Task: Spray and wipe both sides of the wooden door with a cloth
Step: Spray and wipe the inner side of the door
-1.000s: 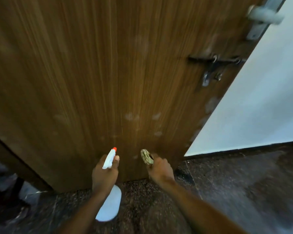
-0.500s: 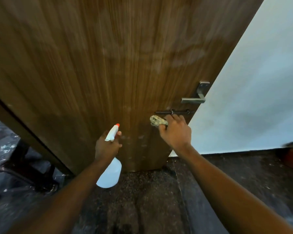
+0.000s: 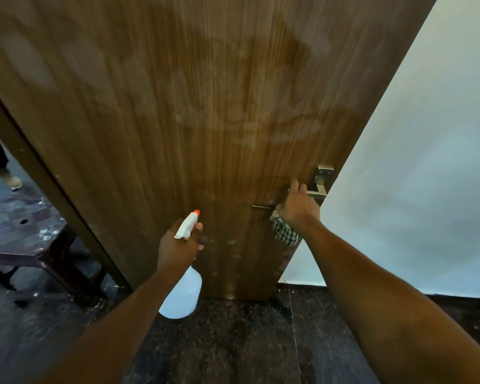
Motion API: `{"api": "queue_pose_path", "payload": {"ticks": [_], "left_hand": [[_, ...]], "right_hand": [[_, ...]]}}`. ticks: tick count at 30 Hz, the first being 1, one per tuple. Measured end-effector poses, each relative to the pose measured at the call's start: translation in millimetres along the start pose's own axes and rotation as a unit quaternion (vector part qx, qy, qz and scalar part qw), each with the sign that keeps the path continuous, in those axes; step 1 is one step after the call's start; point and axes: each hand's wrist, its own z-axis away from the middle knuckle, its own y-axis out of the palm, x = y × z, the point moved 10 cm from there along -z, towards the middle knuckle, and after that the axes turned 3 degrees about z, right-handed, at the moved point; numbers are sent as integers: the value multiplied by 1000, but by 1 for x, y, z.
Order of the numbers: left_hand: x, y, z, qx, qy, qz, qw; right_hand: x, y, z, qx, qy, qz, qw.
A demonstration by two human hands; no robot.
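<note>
My right hand [image 3: 298, 207] holds the cloth [image 3: 283, 234] bunched just below the handle [image 3: 320, 187] of the door [image 3: 205, 134]. My left hand [image 3: 178, 245] grips the bottle [image 3: 182, 297], lower-left of the handle. I'd open the cloth out and wipe along the grain.

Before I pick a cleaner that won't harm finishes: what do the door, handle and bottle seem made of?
Door: wood or wood-look veneer, matte, judging by straight vertical grain. Handle: likely metal, brushed silvery sheen. Bottle: plastic, apparently; smooth, milky white body.
</note>
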Motion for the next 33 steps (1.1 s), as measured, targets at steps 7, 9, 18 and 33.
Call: {"api": "queue_pose_path", "payload": {"ticks": [7,9,18,33], "left_hand": [[-10,4,40,-22,43,6,999],[-9,1,55,-46,38,6,998],[24,-7,155,-149,13,0,989],[67,-62,293,-369,68,12,927]], "right_hand": [[-1,-20,12,-4,1,57,998],[0,-18,35,-28,-18,51,998],[-11,26,205,-28,-305,118,944],[32,108,359,90,-510,379,767]]}}
